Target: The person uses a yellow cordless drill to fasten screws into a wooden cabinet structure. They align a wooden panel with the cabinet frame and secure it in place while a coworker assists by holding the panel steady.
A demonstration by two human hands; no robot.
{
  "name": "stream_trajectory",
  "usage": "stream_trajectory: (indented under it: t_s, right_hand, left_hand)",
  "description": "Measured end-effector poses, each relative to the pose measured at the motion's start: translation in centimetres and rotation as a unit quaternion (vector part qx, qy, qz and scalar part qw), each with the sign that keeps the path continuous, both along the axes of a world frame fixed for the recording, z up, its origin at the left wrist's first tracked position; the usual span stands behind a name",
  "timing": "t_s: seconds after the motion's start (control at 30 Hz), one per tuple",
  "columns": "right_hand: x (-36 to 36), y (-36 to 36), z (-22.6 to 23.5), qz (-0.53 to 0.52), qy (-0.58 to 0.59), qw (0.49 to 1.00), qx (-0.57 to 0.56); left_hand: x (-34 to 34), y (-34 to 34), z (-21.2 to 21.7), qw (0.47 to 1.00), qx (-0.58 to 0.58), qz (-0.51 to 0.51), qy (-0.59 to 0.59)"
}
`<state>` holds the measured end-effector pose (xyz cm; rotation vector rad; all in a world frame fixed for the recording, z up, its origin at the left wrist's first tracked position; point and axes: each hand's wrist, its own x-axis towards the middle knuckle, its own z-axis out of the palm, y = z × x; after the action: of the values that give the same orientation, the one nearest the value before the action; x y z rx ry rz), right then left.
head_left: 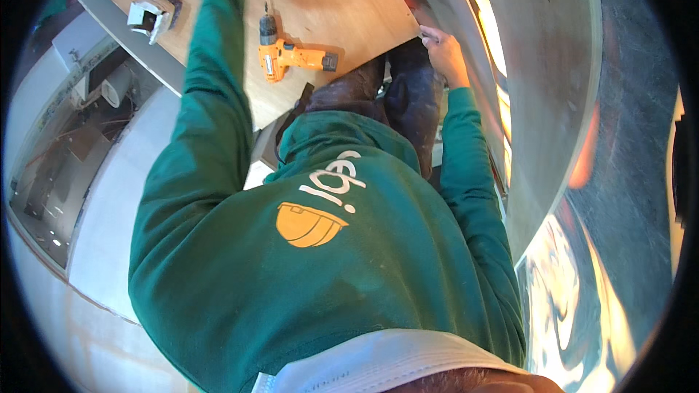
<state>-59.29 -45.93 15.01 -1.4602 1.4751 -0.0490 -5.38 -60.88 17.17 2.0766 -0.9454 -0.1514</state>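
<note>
A large plywood board (342, 0) lies in front of me, its near right corner beside my right hand (445, 54). The fingers of that hand are closed at this corner, pinching the board's edge. My left arm, in a green sleeve (218, 36), reaches forward across the board and leaves the picture at the top, so my left hand is out of sight. Between my arms an orange cordless drill (287, 57) rests on its side on the board, a bit in its dark chuck. Left of the left sleeve sits a small torn, open white box (151, 16).
A grey ledge (131, 40) runs along the board's left side. Beyond it, a recess (76, 153) in a white surface holds debris and a pipe-like piece. Curved, shiny metal sheeting (542, 65) rises close on my right. My dark-trousered legs (411, 102) are under the board's near edge.
</note>
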Motion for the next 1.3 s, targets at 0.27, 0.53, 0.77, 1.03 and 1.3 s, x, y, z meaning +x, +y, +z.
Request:
stream_trajectory:
  t_s: [0.27,0.53,0.77,1.03,1.3]
  right_hand:
    - [2.2,-0.8,0.4,-0.09,0.096,0.99,0.04]
    - [1.3,2.5,-3.1,-0.175,0.059,0.979,0.089]
    - [2.4,0.2,1.1,-0.014,0.141,0.989,0.044]
    - [11.0,-2.0,0.9,0.218,0.172,0.961,-0.021]
    - [10.6,-5.4,-0.5,0.312,0.175,0.933,-0.033]
  left_hand:
    - [2.0,24.3,-3.3,0.999,0.043,-0.016,-0.026]
    - [-3.8,43.8,-6.5,0.932,0.212,0.258,0.144]
    - [-7.1,40.2,-6.8,0.862,0.426,0.263,-0.081]
    - [-9.8,40.5,-7.6,0.889,0.286,0.325,-0.147]
    - [-9.9,39.8,-7.8,0.888,0.251,0.336,-0.187]
